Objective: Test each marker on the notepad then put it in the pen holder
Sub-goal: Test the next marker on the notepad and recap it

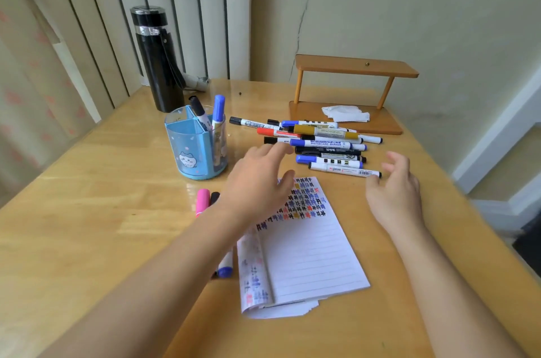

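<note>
1. Left hand (254, 185): fingers (278, 149) straight and spread, holding nothing. The index tip reaches the near-left edge of the marker pile (322, 141); can't tell if it touches.
2. Right hand (395, 187): fingers loosely curled, empty. Its fingertips sit just beside the tail end of the nearest white marker (342, 168); contact is unclear.
3. Step, by my read: picking the next marker off the pile. Nothing is gripped or uncapped.
4. The next move calls for pinching one barrel without rolling the stacked ones, pulling the cap, then scribbling on the notepad (307, 249). The pad lies on the bench (102, 226) under the hands. Its top rows are filled with coloured marks and the lower lines are free.
5. The pen holder (193, 149) stands left of the pile. A black-capped marker (199, 111) and a blue-capped marker (218, 108) stand in its rear compartments.
6. Hidden: the left forearm covers the pad's upper-left corner and most of a pink marker (202, 201), a black cap beside it, and a blue-capped loose marker (225, 268). Can't tell whether those were tested. Most pile labels are too blurred to read.
</note>
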